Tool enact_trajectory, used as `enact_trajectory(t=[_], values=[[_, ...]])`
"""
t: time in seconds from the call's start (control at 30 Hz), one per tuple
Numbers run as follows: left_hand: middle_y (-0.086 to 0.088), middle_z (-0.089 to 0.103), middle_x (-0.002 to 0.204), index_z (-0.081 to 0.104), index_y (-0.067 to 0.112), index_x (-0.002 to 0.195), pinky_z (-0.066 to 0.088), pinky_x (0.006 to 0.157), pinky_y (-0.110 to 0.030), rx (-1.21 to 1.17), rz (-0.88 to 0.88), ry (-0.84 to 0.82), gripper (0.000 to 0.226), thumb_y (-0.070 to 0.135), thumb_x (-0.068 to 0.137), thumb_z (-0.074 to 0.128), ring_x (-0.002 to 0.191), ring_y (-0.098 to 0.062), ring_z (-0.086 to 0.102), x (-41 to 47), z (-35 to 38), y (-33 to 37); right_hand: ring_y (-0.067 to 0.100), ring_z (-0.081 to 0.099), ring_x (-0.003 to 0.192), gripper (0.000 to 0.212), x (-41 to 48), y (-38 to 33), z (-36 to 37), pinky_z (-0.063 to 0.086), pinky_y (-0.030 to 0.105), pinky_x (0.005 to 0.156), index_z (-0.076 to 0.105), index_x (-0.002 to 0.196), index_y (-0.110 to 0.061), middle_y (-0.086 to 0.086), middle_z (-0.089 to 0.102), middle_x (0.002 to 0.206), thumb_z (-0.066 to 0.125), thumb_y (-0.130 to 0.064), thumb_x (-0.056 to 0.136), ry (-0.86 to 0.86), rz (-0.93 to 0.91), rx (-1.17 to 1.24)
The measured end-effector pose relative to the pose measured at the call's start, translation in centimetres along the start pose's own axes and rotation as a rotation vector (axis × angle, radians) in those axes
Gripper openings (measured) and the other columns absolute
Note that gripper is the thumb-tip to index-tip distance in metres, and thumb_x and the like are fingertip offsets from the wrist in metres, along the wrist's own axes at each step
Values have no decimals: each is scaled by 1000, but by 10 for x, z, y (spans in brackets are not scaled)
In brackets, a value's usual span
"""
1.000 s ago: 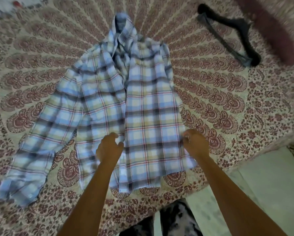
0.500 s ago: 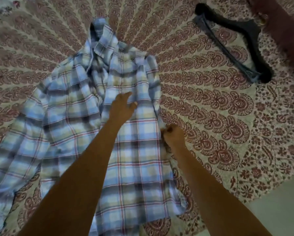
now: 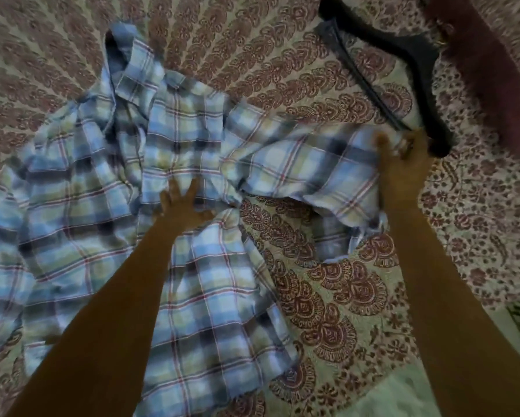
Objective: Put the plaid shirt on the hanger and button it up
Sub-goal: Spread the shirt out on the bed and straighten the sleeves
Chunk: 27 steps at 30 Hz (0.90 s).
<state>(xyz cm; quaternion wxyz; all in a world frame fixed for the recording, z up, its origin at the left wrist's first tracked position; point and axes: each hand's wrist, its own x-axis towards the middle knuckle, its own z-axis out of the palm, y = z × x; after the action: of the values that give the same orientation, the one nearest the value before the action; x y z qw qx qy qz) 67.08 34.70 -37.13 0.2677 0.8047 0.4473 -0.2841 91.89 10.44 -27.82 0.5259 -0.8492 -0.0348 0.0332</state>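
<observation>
The blue, green and white plaid shirt [image 3: 102, 188] lies front-up on the patterned bedspread, collar toward the far side. My left hand [image 3: 182, 206] presses flat on the shirt's middle with fingers spread. My right hand [image 3: 403, 173] grips the edge of the right sleeve or front panel and holds it stretched out to the right. A black hanger [image 3: 403, 58] lies at the far right, its lower end just beyond my right hand.
The red-and-cream paisley bedspread [image 3: 328, 296] covers the whole bed. A dark maroon bolster or cushion [image 3: 490, 76] lies at the far right behind the hanger. The bed's edge and pale floor [image 3: 388, 398] show at the bottom right.
My right hand has pulled the shirt's right side out toward the hanger, spreading the fabric. My left hand slid down a little and flattened on the shirt. The view has moved closer.
</observation>
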Motion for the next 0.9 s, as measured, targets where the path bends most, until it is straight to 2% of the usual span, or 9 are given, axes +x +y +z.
enact_trajectory(t=[0.1,0.17,0.27,0.33,0.43,0.53,0.7,0.77,0.9], values=[[-12,-25,154,-8,37,146,2,116,-56,31,-3,-72,95,61,79,55,142,-38,-20,8,-1,-3,17,49,70,31,-20,28,2,35,26,63,54,83,-10,-1,54,76,69,-36,81,-480,141,-536],[-12,-27,153,-9,37,145,2,117,-54,27,-5,-75,93,57,81,56,142,-38,-19,7,-1,-3,19,41,60,30,-43,49,-2,31,27,60,49,68,-13,1,44,62,69,-31,81,-632,155,-609],[-11,-23,155,-5,37,146,4,117,-54,25,-40,-60,90,54,83,57,143,-38,-14,1,-4,1,18,32,52,34,-68,60,-18,24,28,53,45,61,-15,11,37,55,68,-33,79,-506,142,-375],[-18,3,157,14,30,147,17,115,-53,24,-60,15,79,47,85,59,143,-42,7,-8,-7,12,20,35,55,39,-78,55,-29,26,28,57,52,68,0,24,41,60,67,-35,77,-413,159,-187],[-21,55,125,57,13,120,35,101,-46,-19,30,314,40,35,87,51,120,-41,46,-39,-5,52,17,32,54,38,-79,33,-39,27,28,58,44,60,-3,-1,39,49,67,-27,78,-384,150,-19],[-9,66,95,68,10,96,43,88,-37,-467,156,130,39,43,89,48,98,-28,58,-83,7,102,16,39,53,38,-83,3,-41,34,21,52,41,57,-6,-2,40,51,66,-16,83,-424,157,121],[-5,54,120,44,15,135,37,105,-44,-1323,-5,-621,76,70,83,39,116,-25,51,-123,46,142,5,58,51,20,-91,-37,-50,45,13,50,50,66,-17,-11,60,54,54,-17,86,-432,269,554],[-13,61,123,54,10,126,44,102,-46,-1583,47,-618,67,60,81,54,114,-28,58,-130,47,145,6,59,59,5,-91,-39,-56,47,14,54,50,73,-18,-7,62,65,53,-20,76,-446,247,570],[-5,73,74,68,9,77,57,73,-30,-1935,329,-492,30,16,94,45,71,-15,68,-133,20,143,12,59,89,24,-95,-17,-72,53,26,76,44,94,-22,1,56,99,53,-19,72,-525,154,324]])
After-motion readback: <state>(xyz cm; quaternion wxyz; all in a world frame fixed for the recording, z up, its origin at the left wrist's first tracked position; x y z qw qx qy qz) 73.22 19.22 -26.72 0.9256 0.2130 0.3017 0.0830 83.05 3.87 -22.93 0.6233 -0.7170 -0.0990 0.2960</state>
